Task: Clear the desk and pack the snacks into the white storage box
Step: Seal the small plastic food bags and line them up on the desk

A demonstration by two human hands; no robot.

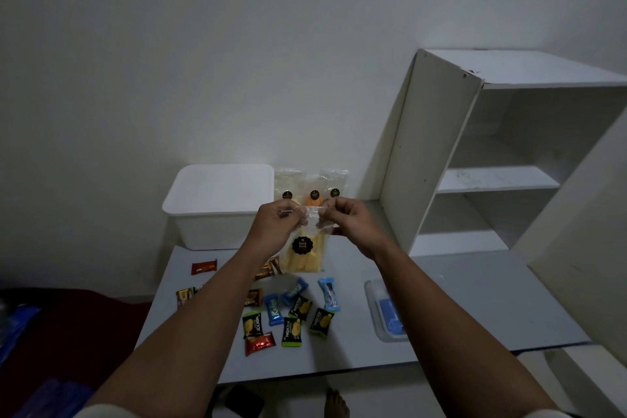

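Both hands are up over the worktop (475,299), the left hand (276,222) and right hand (353,222) pinching the top edge of the clear plastic bag of pale yellow sticks (305,253), so keep it level and carry it left into the open white plastic storage box (217,204) just beside.

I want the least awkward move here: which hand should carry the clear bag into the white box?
Left, probably. The left hand and right hand both pinch the bag, but the box stands on the left side.
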